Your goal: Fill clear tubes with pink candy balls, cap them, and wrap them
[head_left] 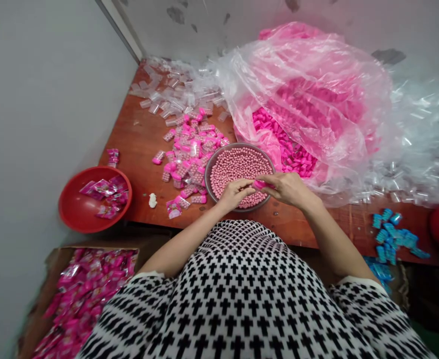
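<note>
Both of my hands meet over the front part of a grey bowl (209, 187) full of small pink beads (238, 167). Between the fingers of my right hand (289, 188) is a bright pink plastic cap (259, 184). My left hand (234, 194) is closed in a pinch right beside the cap; whatever it grips is too small to make out. Left of the bowl lies a heap of clear little tubes with pink caps (189, 154), many filled with beads. A large clear plastic bag (242, 75) of loose pink caps (298, 159) opens behind the bowl.
Empty clear tubes (174, 87) lie scattered at the back left of the wooden table (129, 134). A red bowl (68, 214) holding pink packets stands at the left edge, above a carton (51, 279) of more packets. Blue pieces (389, 237) lie at the right.
</note>
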### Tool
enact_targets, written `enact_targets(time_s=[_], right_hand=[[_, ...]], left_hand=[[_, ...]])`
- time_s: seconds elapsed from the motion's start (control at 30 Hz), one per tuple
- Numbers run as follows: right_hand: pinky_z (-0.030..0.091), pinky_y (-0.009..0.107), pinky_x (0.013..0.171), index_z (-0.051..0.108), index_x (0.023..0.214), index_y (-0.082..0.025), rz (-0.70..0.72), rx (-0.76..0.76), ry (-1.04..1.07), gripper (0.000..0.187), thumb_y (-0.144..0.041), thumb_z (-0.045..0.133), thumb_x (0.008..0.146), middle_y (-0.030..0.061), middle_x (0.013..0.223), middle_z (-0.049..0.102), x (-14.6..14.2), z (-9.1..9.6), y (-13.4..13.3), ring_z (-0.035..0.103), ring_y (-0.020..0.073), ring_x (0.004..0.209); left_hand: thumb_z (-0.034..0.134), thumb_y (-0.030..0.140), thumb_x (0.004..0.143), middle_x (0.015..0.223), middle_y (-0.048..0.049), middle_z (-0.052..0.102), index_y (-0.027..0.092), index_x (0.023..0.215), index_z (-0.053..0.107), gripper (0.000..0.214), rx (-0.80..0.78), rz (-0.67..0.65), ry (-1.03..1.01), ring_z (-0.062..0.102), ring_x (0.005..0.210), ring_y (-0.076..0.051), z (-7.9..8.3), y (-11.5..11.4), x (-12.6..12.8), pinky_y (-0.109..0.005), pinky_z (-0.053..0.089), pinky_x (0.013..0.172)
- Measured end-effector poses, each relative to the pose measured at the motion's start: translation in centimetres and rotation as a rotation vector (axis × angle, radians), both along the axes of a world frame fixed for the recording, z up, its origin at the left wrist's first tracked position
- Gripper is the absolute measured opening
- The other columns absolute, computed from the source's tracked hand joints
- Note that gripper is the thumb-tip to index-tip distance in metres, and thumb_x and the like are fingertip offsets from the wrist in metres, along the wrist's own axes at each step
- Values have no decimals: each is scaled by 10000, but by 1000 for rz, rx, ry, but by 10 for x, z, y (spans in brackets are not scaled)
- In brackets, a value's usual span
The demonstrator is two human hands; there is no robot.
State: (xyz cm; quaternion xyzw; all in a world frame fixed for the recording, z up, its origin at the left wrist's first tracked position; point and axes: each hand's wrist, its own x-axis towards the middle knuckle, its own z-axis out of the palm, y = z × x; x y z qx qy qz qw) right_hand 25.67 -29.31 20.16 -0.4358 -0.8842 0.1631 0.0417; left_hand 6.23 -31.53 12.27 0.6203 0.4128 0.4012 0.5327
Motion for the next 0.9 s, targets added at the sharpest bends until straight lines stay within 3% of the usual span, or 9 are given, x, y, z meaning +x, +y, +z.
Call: enact_targets(time_s=[0.07,0.23,0.33,0.43,0.6,0.9], right_hand=[[449,274,641,642,1130,-227,-22,-42,101,331,-415,524,885,77,966,724,1,-5,0,667,212,812],[481,307,783,673,1019,-211,-208,-95,611,273,-403,546,872,59,947,702,1,-28,-6,639,184,874],[486,325,798,665,1035,-227,-332,-74,740,253,-380,580,853,48,934,689,-2,-36,-12,628,179,865],[493,312,783,627,1138,-246,-319,-57,729,295,-337,578,861,47,991,684,-4,-39,-14,628,166,853],[496,295,747,602,1184,-250,-175,28,592,306,-299,546,887,50,908,674,-1,-42,-13,616,160,811],[478,276,608,543,1241,-168,-12,203,358,340,-255,456,924,71,762,599,-3,-48,-24,560,170,680]], left_hand=[[620,302,799,902,-53,703,160,977,698,240,12,25,20,631,835,-158,2,0,-1,-270,476,775],[634,280,781,896,-46,714,166,946,706,212,18,91,37,643,826,-161,5,2,-1,-278,484,788],[634,285,781,897,-47,718,167,941,710,212,0,95,24,647,822,-161,6,3,2,-278,489,780],[642,296,773,899,-46,716,162,962,708,241,-21,114,5,645,812,-158,7,3,5,-272,494,760],[645,304,765,872,-39,716,170,950,718,240,-30,129,-5,642,774,-148,6,4,4,-259,501,720],[614,346,800,845,-43,727,182,896,738,227,47,16,63,659,748,-151,11,8,-6,-249,508,689]])
